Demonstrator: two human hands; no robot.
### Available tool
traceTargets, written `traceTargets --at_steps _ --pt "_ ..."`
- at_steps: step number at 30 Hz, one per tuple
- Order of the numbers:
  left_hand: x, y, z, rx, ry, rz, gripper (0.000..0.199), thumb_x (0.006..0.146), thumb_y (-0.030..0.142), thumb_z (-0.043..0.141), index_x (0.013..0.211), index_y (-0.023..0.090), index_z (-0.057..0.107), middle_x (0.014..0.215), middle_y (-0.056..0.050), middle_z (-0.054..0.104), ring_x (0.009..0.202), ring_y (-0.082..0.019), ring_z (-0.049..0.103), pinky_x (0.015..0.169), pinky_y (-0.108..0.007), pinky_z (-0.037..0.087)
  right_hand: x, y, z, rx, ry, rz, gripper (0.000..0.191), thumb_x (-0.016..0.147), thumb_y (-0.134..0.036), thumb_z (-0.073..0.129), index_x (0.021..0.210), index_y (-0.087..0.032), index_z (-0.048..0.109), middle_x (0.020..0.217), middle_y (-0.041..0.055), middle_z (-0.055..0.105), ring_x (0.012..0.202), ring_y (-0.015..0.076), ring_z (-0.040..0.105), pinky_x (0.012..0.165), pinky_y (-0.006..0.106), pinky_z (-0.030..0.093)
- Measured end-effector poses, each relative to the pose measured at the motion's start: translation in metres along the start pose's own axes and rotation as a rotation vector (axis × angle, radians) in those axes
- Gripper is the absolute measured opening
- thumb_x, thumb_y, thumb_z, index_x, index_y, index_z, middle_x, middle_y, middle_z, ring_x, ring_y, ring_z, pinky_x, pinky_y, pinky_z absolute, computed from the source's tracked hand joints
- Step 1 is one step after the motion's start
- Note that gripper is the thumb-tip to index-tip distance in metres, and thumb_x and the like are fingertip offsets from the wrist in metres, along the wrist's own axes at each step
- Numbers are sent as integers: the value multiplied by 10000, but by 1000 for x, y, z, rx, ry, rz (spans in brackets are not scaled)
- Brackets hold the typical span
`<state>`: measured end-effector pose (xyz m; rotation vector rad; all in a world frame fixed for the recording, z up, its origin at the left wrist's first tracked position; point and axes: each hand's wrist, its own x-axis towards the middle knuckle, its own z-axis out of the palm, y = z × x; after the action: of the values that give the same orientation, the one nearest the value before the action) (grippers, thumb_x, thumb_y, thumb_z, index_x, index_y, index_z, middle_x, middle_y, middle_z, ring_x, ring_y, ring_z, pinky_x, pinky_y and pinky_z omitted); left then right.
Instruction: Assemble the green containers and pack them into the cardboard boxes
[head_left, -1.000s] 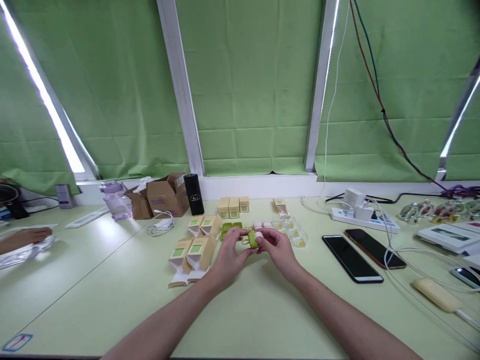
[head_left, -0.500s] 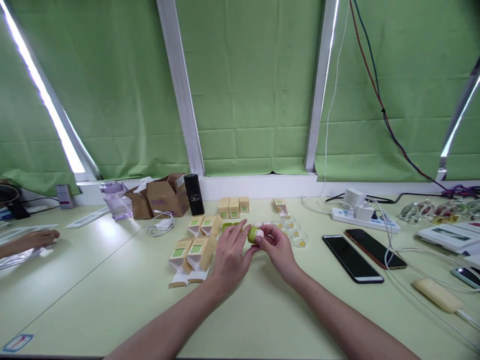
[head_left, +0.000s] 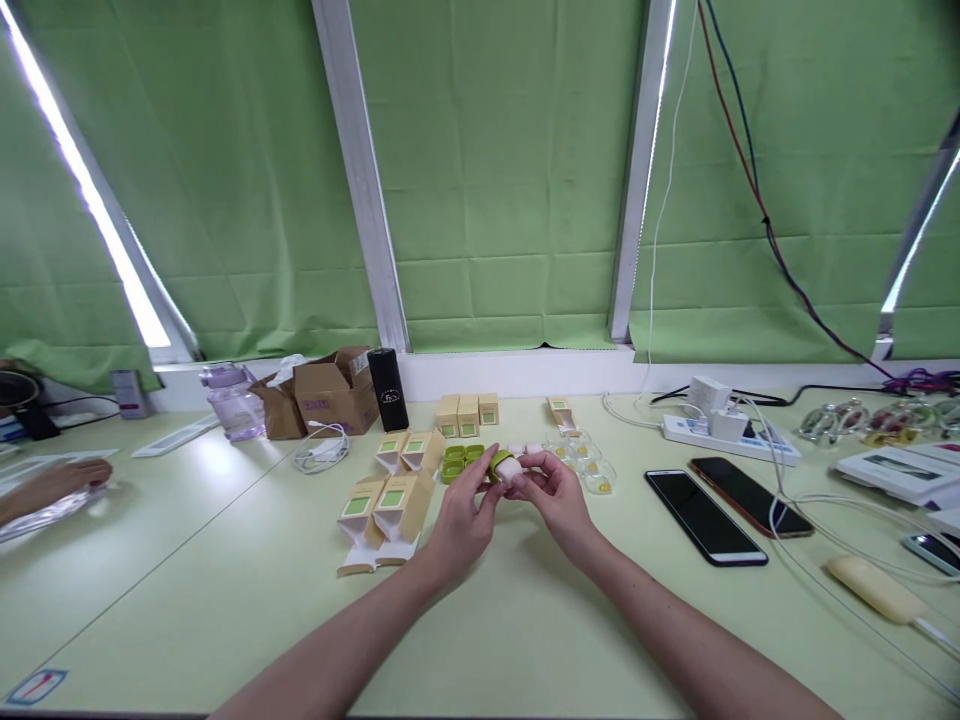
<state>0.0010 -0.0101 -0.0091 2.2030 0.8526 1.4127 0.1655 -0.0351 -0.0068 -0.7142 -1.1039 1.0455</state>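
Note:
Just above the table, my left hand (head_left: 463, 520) is closed on a small green container (head_left: 498, 460). My right hand (head_left: 555, 500) pinches a small whitish-pink rounded piece (head_left: 510, 469) against that container's opening. Whether the piece is partly inside is hidden by the fingers. Behind my left fingers stand several little green square containers (head_left: 454, 467), open at the top. Several whitish pieces (head_left: 523, 448) lie behind my right fingers. A clear plastic tray with round cups (head_left: 598, 476), some with yellow spots, is right of my right hand.
Open cream cartons (head_left: 401, 505) lie left of my hands, and small cream boxes (head_left: 468, 416) stand behind. Two phones (head_left: 705, 518) and a power strip (head_left: 731, 440) with cables are on the right. A co-worker's hand (head_left: 71, 478) holds clear plastic at far left.
The green container has turned in my hands, showing more of the whitish-pink piece. My left fingers have drawn in and down, uncovering the green containers behind. The co-worker's hand shifted slightly left.

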Motion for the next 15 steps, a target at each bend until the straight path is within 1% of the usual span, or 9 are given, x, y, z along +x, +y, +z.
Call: traceTargets --at_steps 2,4,6,8,10,12,15 --pt "4 2 0 -172 -20 -114 522 1013 388 564 1495 191 534 1413 -157 657 1182 -270 700 966 -410 623 -1 0 -2 -115 2 -85 455 740 -511 868 970 -208 619 957 55 742 802 208 736 739 386 656" --pt "7 4 -1 -327 -45 -201 561 999 431 583 1500 183 527 1387 -146 677 1193 -269 697 994 -413 612 -3 -1 -4 -294 5 -192 371 821 -437 809 1061 -218 630 1114 79 710 831 189 721 721 356 652" --pt "8 6 -2 -429 -72 -241 581 982 455 606 1491 182 538 1399 -141 672 1228 -280 681 1035 -430 590 -6 -3 -6 -501 -14 -322 348 877 -347 749 1183 -240 625 1269 98 648 833 171 711 707 336 647" --pt "9 7 -2 -469 -100 -249 583 966 466 632 1472 186 562 1426 -142 654 1264 -295 660 1069 -446 567 -8 -3 -8 -691 -56 -447 379 914 -287 696 1282 -264 608 1365 109 596 855 172 714 713 334 649" --pt "8 9 -3 -479 -127 -248 587 959 467 648 1468 187 570 1440 -148 642 1272 -303 654 1093 -462 548 -9 -1 -10 -847 -88 -540 391 947 -260 650 1334 -274 596 1389 113 591 939 199 725 738 337 656" --pt "7 10 -3 -492 -146 -241 598 960 469 650 1478 183 562 1453 -156 631 1288 -309 642 1111 -469 532 -9 1 -12 -957 -100 -602 373 972 -240 612 1343 -272 597 1371 112 616 1031 222 724 765 334 660" --pt "6 10 -2 -505 -163 -230 605 966 472 644 1488 182 552 1487 -161 601 1338 -317 607 1130 -470 516 -7 3 -14 -1043 -96 -669 329 988 -209 577 1311 -261 616 1338 105 652 1059 220 727 770 321 662"
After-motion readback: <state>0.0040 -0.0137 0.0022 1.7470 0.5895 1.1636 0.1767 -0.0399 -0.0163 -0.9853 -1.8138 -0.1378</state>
